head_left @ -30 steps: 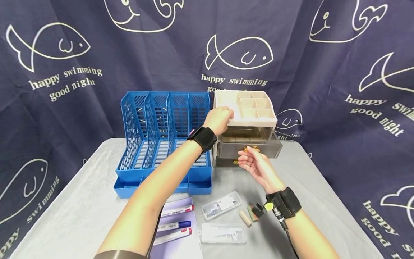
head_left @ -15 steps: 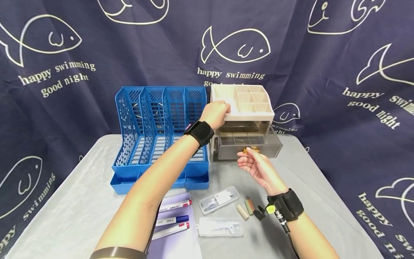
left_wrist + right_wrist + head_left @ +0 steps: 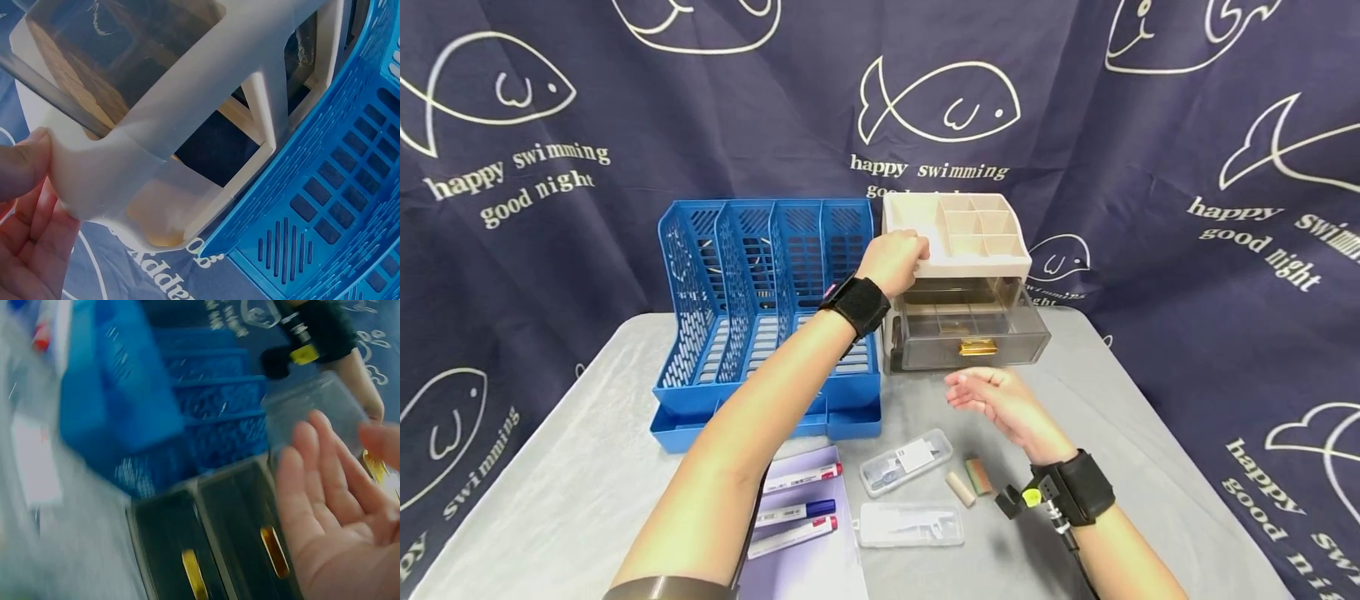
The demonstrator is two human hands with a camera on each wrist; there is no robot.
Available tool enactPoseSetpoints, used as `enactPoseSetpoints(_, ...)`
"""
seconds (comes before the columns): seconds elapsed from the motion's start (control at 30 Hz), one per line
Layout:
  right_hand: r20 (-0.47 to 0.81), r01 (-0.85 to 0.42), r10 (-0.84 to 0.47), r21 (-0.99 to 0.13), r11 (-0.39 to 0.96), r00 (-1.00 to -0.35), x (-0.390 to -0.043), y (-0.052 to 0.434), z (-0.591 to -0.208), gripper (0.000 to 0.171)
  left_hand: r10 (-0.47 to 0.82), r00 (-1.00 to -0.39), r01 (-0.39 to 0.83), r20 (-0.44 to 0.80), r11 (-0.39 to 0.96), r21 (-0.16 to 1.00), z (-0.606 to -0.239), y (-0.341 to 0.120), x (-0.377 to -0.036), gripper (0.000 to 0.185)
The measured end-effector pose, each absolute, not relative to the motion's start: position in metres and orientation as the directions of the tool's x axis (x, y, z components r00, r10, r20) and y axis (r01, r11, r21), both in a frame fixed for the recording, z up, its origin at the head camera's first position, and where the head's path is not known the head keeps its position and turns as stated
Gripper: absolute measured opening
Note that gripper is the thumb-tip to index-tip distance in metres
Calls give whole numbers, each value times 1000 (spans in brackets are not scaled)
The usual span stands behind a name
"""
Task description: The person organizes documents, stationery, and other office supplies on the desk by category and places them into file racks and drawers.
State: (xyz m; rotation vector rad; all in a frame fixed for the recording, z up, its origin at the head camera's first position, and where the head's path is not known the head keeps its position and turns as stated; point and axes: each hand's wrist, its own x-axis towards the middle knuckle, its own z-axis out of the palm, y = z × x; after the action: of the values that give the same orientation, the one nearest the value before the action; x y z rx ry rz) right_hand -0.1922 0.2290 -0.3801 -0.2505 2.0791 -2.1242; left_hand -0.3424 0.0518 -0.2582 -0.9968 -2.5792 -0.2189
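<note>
A beige desk organiser [image 3: 970,254] with clear drawers stands at the back of the table. Its upper drawer [image 3: 973,337] is pulled out and has a gold handle [image 3: 977,347]. My left hand [image 3: 895,260] grips the organiser's top front left corner; in the left wrist view the thumb [image 3: 22,165] presses on that beige rim [image 3: 94,181]. My right hand [image 3: 988,396] hovers palm-up, fingers relaxed, just below and in front of the drawer, holding nothing. The right wrist view is blurred and shows its open palm [image 3: 340,531] near the dark drawer fronts [image 3: 212,544].
A blue slotted file rack [image 3: 767,308] stands left of the organiser. Nearer me lie two clear plastic cases [image 3: 906,462] [image 3: 910,527], a beige eraser [image 3: 957,489], a coloured eraser [image 3: 978,475], and three markers [image 3: 793,508] on a lilac sheet [image 3: 808,542]. Dark fish-print cloth hangs behind.
My right hand has let go of the gold drawer handle and dropped back toward me, palm up. The drawer stays pulled out. My left hand has kept its hold on the organiser.
</note>
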Motion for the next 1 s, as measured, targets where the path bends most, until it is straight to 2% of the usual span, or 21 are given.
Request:
enactPoseSetpoints(0.1, 0, -87, -283, -952, 293, -959, -185, 234, -386, 26, 619, -683, 678, 388, 735, 21, -258, 49, -343, 21)
enactPoseSetpoints(0.17, 19, -176, -339, -880, 441, -941, -181, 237, -390, 26, 623, -677, 684, 392, 729, 23, -258, 49, -343, 21)
enactPoseSetpoints(0.23, 53, -276, -399, -804, 526, -915, -176, 241, -396, 23, 625, -671, 688, 399, 726, 18, -257, 49, -344, 21)
enactPoseSetpoints(0.37, 130, -470, -515, -633, 614, -847, -168, 248, -406, 18, 624, -666, 688, 407, 726, 14, -257, 50, -346, 21)
enactPoseSetpoints(0.47, 147, -541, -546, -487, 686, -825, -162, 250, -411, 22, 627, -666, 689, 403, 725, 10, -256, 49, -346, 22)
enactPoseSetpoints(0.53, 140, -529, -524, -427, 734, -840, -159, 251, -414, 21, 629, -666, 689, 401, 725, 5, -256, 49, -346, 22)
enactPoseSetpoints(0.67, 96, -391, -388, -415, 821, -917, -155, 247, -416, 11, 630, -665, 688, 402, 726, 1, -256, 48, -346, 22)
enactPoseSetpoints(0.83, 68, -239, -232, -414, 879, -970, -150, 239, -423, 23, 634, -662, 693, 400, 721, 2, -258, 48, -347, 23)
enactPoseSetpoints(1.0, 65, -211, -202, -397, 893, -977, -146, 233, -434, 26, 639, -659, 697, 396, 717, 3, -261, 49, -347, 23)
